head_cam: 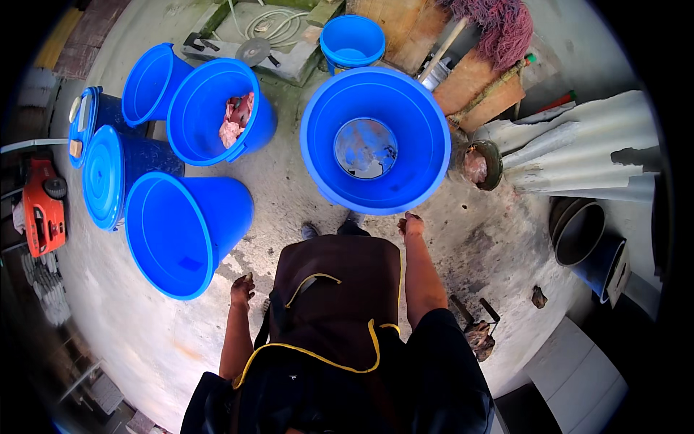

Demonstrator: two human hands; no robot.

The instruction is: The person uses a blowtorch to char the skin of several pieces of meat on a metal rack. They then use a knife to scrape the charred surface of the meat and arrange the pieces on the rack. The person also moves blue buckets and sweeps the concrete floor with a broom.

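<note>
My left hand (242, 288) hangs beside the dark brown apron (336, 287) with yellow trim, fingers loosely curled around nothing. Nearest to it is a large blue plastic tub (168, 233), tilted in view. My right hand (410, 224) is just below the near rim of another large blue tub (374, 103). Its fingers are bent, and I cannot tell whether they touch the rim. Dark stains and a pale patch show on that tub's round bottom (366, 147). Farther left, a blue tub (200, 103) contains raw meat (237, 119).
Blue tubs with lids (103, 176) stand at left near a red machine (44, 206). A small blue bucket (352, 40), hose (274, 24) and mop (501, 32) are at the back. At right are a dark pail (490, 165), corrugated sheets (585, 141) and a dark lump (480, 339) by handles.
</note>
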